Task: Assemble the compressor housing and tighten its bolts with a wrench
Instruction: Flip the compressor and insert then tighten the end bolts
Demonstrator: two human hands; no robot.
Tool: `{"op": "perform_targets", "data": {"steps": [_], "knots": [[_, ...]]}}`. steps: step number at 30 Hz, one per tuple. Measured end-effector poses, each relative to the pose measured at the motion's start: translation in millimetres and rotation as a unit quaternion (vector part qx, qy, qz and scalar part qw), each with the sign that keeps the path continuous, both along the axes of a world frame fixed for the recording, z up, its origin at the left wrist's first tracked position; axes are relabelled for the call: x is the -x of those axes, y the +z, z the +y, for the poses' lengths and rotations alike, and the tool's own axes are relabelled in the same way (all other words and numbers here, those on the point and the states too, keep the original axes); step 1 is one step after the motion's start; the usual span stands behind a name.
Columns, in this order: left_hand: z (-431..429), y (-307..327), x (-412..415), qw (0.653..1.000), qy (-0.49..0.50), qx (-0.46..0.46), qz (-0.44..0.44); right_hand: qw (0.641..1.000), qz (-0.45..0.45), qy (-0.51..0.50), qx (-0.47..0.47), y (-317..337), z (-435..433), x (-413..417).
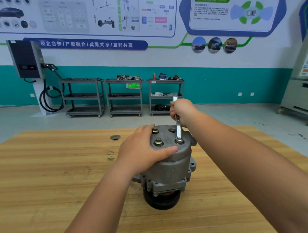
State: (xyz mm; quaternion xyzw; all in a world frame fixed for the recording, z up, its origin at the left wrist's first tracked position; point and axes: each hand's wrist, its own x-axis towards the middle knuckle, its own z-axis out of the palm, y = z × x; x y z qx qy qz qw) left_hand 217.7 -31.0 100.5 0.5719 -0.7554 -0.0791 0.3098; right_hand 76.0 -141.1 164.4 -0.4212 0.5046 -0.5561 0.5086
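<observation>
Grey cast-metal compressor housing (170,162) upright mid wooden worktop (45,177), cover seated. Left grip (142,149) curled over its top; right grip (181,112) clenched on silver ring wrench (178,127), ring over 3 o'clock bolt (179,141). Brass-washered bolts (158,142) at 9 and 11 o'clock proud, likely untightened.

"校企合作/产教融合/成果共享/互利共赢" on the blue wall banner (85,44)
</observation>
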Motion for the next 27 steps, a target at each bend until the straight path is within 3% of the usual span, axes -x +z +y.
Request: {"op": "perform_targets", "data": {"steps": [3,6,10,14,18,21,24,27], "knots": [[0,1,1,1.0,-0.004,0.001,-0.009,0.984,-0.175,0.004,-0.036,-5,3,18],[0,0,-1,1.0,0.003,-0.003,-0.012,0.963,-0.269,-0.013,-0.005,-12,14,32],[1,-1,-2,1.0,0.013,-0.005,-0.019,0.92,-0.375,-0.051,0.104,-27,45,56],[1,-1,3,0.999,0.02,-0.001,-0.027,0.874,-0.4,-0.127,0.244,-46,88,71],[3,0,3,0.999,0.022,-0.008,-0.028,0.839,-0.327,-0.164,0.403,-66,137,64],[5,2,2,0.999,0.021,-0.017,-0.022,0.808,-0.228,-0.113,0.531,-82,168,47],[4,3,4,1.0,0.017,-0.013,-0.023,0.786,-0.056,-0.083,0.61,-94,189,22],[6,5,5,0.999,0.017,-0.011,-0.026,0.76,0.179,-0.052,0.623,-87,201,2]]}}
